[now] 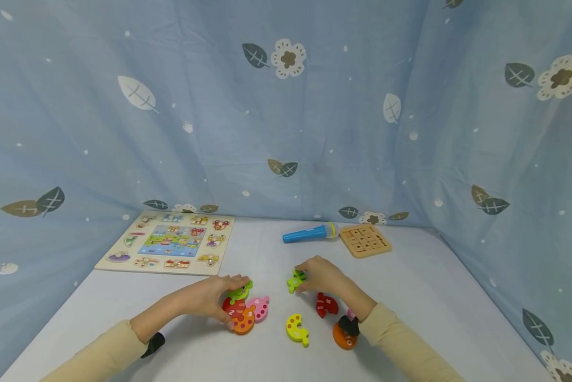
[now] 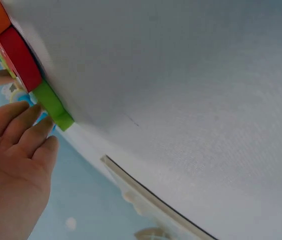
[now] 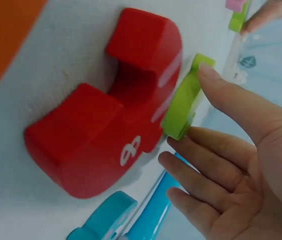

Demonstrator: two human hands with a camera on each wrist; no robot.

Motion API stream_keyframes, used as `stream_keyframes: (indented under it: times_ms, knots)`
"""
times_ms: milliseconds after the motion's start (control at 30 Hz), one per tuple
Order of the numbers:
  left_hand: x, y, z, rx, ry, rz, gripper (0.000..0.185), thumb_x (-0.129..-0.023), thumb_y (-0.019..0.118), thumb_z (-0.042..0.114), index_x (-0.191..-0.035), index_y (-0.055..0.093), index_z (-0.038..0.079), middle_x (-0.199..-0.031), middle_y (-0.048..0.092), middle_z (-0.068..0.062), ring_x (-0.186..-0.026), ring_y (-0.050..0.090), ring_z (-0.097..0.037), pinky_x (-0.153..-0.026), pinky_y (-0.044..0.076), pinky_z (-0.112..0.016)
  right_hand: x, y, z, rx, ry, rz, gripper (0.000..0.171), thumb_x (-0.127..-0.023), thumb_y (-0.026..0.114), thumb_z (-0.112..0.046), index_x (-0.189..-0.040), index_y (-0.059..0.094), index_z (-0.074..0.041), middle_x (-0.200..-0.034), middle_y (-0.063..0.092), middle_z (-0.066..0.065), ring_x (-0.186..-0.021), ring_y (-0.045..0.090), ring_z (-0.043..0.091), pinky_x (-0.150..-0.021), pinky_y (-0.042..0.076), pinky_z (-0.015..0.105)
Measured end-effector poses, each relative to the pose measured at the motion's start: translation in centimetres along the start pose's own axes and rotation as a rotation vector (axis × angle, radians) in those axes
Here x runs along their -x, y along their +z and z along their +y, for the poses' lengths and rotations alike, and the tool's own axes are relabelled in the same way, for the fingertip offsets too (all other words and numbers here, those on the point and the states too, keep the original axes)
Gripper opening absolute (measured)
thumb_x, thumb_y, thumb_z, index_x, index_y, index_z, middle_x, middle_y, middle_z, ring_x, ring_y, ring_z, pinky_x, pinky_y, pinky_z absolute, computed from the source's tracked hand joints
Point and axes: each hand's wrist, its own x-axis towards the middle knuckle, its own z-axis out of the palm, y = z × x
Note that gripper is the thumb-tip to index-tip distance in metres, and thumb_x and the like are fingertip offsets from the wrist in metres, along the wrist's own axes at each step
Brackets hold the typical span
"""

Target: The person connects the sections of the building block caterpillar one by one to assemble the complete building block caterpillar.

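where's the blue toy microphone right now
In the head view the blue toy microphone lies at the back of the table, right of centre, just left of the small wooden grid board, beyond the right hand.

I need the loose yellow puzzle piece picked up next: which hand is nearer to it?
The right hand, by a small margin. It rests on a green piece just behind the yellow piece. The left hand holds the joined pieces off to its left.

I can read a white 8 on the red piece beside my right hand. Left of it, the pink piece shows a 4; other numerals blur.
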Motion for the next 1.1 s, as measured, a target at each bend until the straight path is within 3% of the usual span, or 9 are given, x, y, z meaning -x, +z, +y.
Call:
stream_keyframes:
  times_ms: [533,667,833,967,1100]
  knots:
    - [-0.4,-0.2,-0.2,-0.048,0.023,-0.001,0.097,-0.065,0.084,0.052,-0.145,0.045,0.010,-0.148,0.041,-0.010,-0.136,0.038,-0.030,-0.110,0.033,-0.049,-0.3,0.4,0.1,0.010,-0.021,0.026,0.049,-0.075,0.084,-0.021,-0.120,0.069,-0.006,-0.113,0.069,0.006,-0.101,0.063,0.018,-0.086,0.054,0.032]
    - [-0.5,-0.3,-0.3,-0.046,0.033,-0.009,0.096,-0.065,0.085,0.048,-0.144,0.046,0.010,-0.149,0.041,-0.009,-0.136,0.038,-0.029,-0.110,0.033,-0.049,0.0,0.1,0.1,-0.012,-0.023,0.023,0.050,-0.075,0.084,-0.020,-0.121,0.069,-0.009,-0.114,0.069,0.006,-0.096,0.061,0.018,-0.075,0.053,0.026]
    - [-0.5,-0.3,-0.4,-0.053,0.046,0.011,0.097,-0.064,0.084,0.050,-0.144,0.046,0.009,-0.148,0.042,-0.009,-0.136,0.038,-0.030,-0.110,0.032,-0.049,0.6,-0.2,0.1,-0.050,-0.067,0.004,0.050,-0.076,0.083,-0.020,-0.123,0.068,-0.010,-0.115,0.069,0.006,-0.081,0.054,0.016,-0.054,0.043,0.020]
    - [-0.3,-0.1,-0.5,-0.067,0.048,0.033,0.099,-0.064,0.082,0.056,-0.143,0.047,0.007,-0.147,0.043,-0.011,-0.136,0.038,-0.030,-0.110,0.032,-0.049,0.9,-0.3,0.1,-0.067,-0.120,-0.004,0.051,-0.077,0.082,-0.021,-0.124,0.067,-0.011,-0.117,0.068,0.004,-0.070,0.049,0.013,-0.049,0.037,0.019]
    - [-0.1,-0.2,-0.6,-0.073,0.053,0.040,0.099,-0.064,0.080,0.058,-0.143,0.047,0.007,-0.147,0.043,-0.012,-0.136,0.039,-0.031,-0.109,0.033,-0.051,1.2,-0.3,-0.2,-0.071,-0.162,-0.025,0.052,-0.077,0.082,-0.020,-0.126,0.066,-0.012,-0.123,0.065,0.003,-0.086,0.056,0.014,-0.058,0.043,0.019]
